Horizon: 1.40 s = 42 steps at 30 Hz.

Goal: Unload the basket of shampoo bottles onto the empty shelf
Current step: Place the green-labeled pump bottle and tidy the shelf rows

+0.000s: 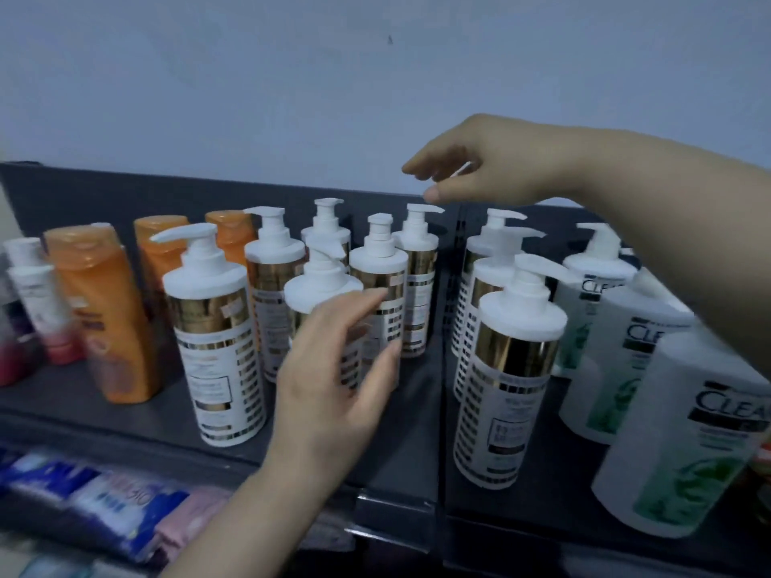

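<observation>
A dark shelf [417, 415] holds several white pump bottles with gold bands, one at the front left [212, 340] and one at the front right [509, 369]. My left hand [333, 377] reaches in from below, its straight, spread fingers lying against the front of a middle pump bottle [321, 285]. My right hand [479, 160] hovers just above the pump head of a back-row bottle [419, 248], with fingers loosely bent and nothing in it. No basket is in view.
Orange flip-cap bottles [112, 310] stand at the left, with small pink-and-white bottles [37, 294] beyond them. Big white bottles with green labels [684, 452] crowd the right end. Blue and pink packets [104, 502] lie on the shelf below. A plain wall rises behind.
</observation>
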Available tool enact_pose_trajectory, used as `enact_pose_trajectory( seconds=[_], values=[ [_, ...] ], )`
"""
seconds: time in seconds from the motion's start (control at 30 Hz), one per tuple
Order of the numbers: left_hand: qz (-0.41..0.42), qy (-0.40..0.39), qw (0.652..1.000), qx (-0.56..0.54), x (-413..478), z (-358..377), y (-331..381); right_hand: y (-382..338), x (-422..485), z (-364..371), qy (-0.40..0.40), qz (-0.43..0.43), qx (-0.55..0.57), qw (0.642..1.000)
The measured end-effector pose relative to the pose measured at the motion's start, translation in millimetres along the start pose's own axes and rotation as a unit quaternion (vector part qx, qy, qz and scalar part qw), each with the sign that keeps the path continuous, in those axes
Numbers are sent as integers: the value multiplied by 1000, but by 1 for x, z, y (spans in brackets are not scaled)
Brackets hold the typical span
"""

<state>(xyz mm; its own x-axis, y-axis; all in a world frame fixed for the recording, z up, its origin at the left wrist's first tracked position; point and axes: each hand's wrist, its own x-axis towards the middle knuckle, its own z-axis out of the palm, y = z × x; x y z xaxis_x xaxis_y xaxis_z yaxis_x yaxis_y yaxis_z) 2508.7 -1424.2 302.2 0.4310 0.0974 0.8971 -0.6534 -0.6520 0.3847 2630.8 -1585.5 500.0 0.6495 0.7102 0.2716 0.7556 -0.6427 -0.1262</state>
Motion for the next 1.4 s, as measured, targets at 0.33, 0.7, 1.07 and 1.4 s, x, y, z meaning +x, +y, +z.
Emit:
enact_pose_trajectory(
  seconds=[0.33, 0.7, 1.07, 1.4],
  values=[
    [-221, -175, 956, -86, -23, -44, -73, -38, 47, 49, -66, 66, -107, 990],
    [-257, -265, 924, -101, -18, -40, -85, -37, 71, 71, -37, 131, -118, 984],
    [-283, -290, 906, -125, -19, -33, -91, -16, 67, 59, -41, 111, -9, 993],
    [-307, -315, 884, -158, -24, -10, -83, -4, 62, 62, -31, 76, 13, 997]
  ],
)
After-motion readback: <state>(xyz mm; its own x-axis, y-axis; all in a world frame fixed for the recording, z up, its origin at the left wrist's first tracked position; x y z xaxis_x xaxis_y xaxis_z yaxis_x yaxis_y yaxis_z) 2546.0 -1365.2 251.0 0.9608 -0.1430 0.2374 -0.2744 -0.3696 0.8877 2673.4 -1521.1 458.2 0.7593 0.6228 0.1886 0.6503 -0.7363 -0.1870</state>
